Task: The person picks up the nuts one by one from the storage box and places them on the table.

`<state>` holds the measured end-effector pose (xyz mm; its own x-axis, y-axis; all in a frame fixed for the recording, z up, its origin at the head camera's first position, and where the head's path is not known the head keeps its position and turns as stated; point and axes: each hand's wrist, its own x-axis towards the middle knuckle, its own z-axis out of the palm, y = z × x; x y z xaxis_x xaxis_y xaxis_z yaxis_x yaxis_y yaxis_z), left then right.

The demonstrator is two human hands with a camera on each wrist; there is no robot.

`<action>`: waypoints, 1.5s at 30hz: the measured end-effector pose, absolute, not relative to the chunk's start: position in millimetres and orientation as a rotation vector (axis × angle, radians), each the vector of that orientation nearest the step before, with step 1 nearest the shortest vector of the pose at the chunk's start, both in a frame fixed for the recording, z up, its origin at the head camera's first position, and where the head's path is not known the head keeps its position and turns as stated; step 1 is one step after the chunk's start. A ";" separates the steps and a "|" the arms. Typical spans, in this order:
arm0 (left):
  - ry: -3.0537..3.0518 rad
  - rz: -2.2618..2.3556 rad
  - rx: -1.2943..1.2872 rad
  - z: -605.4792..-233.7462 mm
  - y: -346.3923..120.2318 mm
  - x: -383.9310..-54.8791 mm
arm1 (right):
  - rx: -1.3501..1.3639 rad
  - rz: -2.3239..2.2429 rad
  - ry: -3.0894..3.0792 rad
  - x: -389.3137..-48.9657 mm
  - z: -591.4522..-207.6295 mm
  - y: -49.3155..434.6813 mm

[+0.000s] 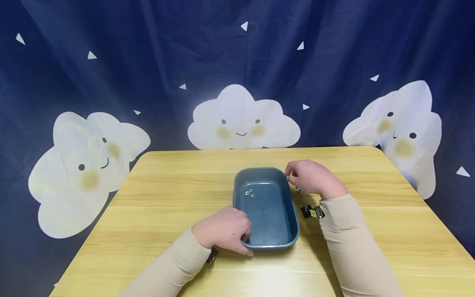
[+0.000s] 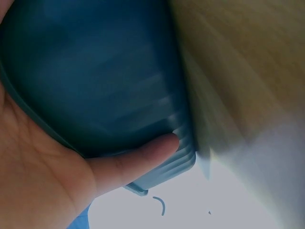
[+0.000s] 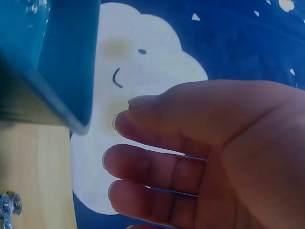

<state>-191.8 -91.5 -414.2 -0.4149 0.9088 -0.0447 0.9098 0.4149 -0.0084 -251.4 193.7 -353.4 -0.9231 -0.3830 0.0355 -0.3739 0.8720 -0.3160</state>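
Note:
A dark blue-green plastic tray [image 1: 267,218] with raised sides stands on the table. My left hand [image 1: 226,229] grips its near left corner, fingers over the rim inside and the thumb along the outer wall [image 2: 138,129]. Several small round silver metal pieces [image 1: 250,193] lie on the tray floor, towards the far left. Beside the far right corner, my right hand [image 1: 309,177] hovers with bent fingers, the thumb tip close against the index finger [image 3: 126,121]. I cannot tell whether something small sits between them. More shiny metal pieces [image 3: 10,204] lie on the table below this hand.
The light wood-grain table [image 1: 167,198] reaches back to a dark blue curtain [image 1: 163,49] printed with white clouds. A black strap with a small device [image 1: 313,212] shows at the right wrist, over the tabletop.

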 end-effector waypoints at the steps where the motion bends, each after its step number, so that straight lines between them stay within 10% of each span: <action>1: 2.613 -0.048 1.679 -414.3 -91.5 -191.8 | -0.614 -0.503 3.012 -250.6 -352.7 192.4; 45: 2.601 -0.042 1.676 -414.1 -92.2 -192.1 | -1.027 -0.274 2.899 -241.4 -378.2 112.9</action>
<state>-192.1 -92.2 -414.1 -0.4125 0.9093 -0.0544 0.9106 0.4133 0.0030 -241.4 112.9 -378.2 -0.7774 -0.6289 0.0080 -0.6193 0.7632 -0.1845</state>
